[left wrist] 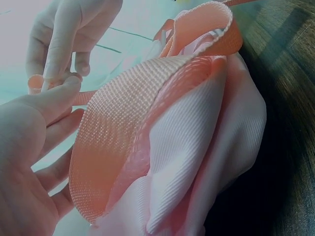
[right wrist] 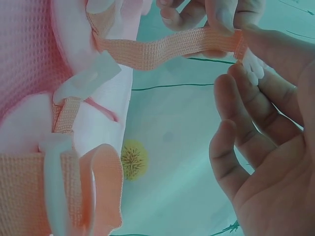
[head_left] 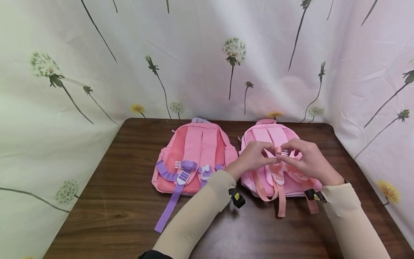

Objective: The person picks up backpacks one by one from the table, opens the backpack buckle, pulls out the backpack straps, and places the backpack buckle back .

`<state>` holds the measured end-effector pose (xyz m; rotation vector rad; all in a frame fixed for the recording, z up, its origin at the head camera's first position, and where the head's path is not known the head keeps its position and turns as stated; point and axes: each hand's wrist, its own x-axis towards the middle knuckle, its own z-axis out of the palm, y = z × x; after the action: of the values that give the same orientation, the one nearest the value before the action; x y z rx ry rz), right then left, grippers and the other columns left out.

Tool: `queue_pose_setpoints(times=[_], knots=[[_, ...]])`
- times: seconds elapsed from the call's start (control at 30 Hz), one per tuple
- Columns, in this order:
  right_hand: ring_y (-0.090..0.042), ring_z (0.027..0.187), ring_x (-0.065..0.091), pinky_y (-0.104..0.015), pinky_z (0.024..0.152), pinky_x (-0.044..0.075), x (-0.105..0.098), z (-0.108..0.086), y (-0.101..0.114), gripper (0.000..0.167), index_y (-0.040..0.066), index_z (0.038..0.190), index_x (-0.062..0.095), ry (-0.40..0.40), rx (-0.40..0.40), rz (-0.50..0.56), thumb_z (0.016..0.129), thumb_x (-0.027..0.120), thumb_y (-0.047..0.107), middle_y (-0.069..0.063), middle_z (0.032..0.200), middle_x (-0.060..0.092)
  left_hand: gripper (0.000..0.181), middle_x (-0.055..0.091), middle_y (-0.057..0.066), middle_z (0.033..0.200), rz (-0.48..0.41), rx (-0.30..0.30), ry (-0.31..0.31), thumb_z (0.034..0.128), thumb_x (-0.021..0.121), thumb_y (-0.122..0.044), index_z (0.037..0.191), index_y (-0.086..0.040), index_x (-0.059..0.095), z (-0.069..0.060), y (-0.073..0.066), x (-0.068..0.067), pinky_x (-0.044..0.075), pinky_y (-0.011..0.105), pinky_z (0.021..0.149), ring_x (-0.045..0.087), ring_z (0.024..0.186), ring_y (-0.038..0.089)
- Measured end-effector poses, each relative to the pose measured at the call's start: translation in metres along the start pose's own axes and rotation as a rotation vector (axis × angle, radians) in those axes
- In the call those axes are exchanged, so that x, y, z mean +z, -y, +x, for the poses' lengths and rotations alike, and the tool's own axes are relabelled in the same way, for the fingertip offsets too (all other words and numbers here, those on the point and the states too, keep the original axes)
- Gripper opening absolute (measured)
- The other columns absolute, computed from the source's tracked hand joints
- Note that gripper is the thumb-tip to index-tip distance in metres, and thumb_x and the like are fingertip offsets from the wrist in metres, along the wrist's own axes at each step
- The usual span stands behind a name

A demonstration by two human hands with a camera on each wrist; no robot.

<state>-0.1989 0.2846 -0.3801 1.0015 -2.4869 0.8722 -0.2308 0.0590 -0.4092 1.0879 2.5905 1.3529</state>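
Observation:
Above the right-hand pink backpack (head_left: 265, 135), my left hand (head_left: 253, 156) pinches an orange webbing strap (right wrist: 152, 51) between thumb and fingers. Close beside it, my right hand (head_left: 307, 160) pinches the strap's end at a white plastic buckle (right wrist: 253, 73), its prongs showing between the fingers. The strap is folded at the buckle, and its other end runs back to the backpack. In the left wrist view the fingertips of both hands nearly meet around the fold, and the buckle is mostly hidden. Orange straps with a white slider (head_left: 278, 178) hang over the backpack's lower part.
Left of the hands lies a second pink backpack (head_left: 194, 144) with purple straps (head_left: 171, 208) and white buckles (head_left: 183, 177). Both bags rest on a dark wood table (head_left: 106, 201). A flower-printed cloth (head_left: 200, 72) hangs behind and at the sides.

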Motion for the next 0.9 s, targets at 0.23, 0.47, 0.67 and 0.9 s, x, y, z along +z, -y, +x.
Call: queue_pose_setpoints(times=[0.23, 0.47, 0.67, 0.9], knots=[[-0.011, 0.080, 0.061, -0.025, 0.068, 0.051, 0.0003, 0.0005, -0.0010, 0.036, 0.019, 0.105, 0.078, 0.006, 0.004, 0.002, 0.077, 0.092, 0.002, 0.011, 0.091, 0.071, 0.015, 0.075, -0.011, 0.094, 0.008, 0.002, -0.010, 0.0908, 0.085, -0.029, 0.097, -0.018, 0.077, 0.0013, 0.0018, 0.0003, 0.048, 0.010, 0.076, 0.068, 0.089, 0.009], [-0.009, 0.081, 0.061, -0.024, 0.068, 0.051, 0.0031, -0.0011, -0.0020, 0.036, 0.019, 0.105, 0.077, 0.023, 0.003, 0.001, 0.077, 0.092, 0.002, 0.012, 0.091, 0.071, 0.014, 0.076, -0.010, 0.094, -0.003, -0.025, 0.015, 0.0914, 0.085, -0.030, 0.097, -0.019, 0.077, -0.0010, 0.0038, 0.0018, 0.048, 0.009, 0.076, 0.070, 0.093, 0.015], [-0.006, 0.083, 0.061, -0.026, 0.068, 0.052, 0.0044, -0.0003, -0.0029, 0.035, 0.020, 0.106, 0.077, 0.040, 0.016, -0.004, 0.078, 0.092, 0.005, 0.014, 0.094, 0.070, 0.013, 0.076, -0.008, 0.094, 0.022, -0.012, 0.024, 0.0918, 0.084, -0.028, 0.096, -0.018, 0.077, -0.0021, 0.0032, -0.0010, 0.047, 0.011, 0.077, 0.071, 0.094, 0.017], [-0.008, 0.080, 0.061, -0.025, 0.069, 0.052, 0.0045, -0.0003, -0.0013, 0.033, 0.018, 0.105, 0.076, 0.049, 0.007, 0.000, 0.079, 0.091, 0.003, 0.011, 0.093, 0.071, 0.013, 0.077, -0.007, 0.093, 0.029, -0.004, 0.047, 0.0919, 0.084, -0.026, 0.095, -0.016, 0.076, -0.0023, 0.0022, 0.0000, 0.047, 0.013, 0.078, 0.071, 0.094, 0.016]])
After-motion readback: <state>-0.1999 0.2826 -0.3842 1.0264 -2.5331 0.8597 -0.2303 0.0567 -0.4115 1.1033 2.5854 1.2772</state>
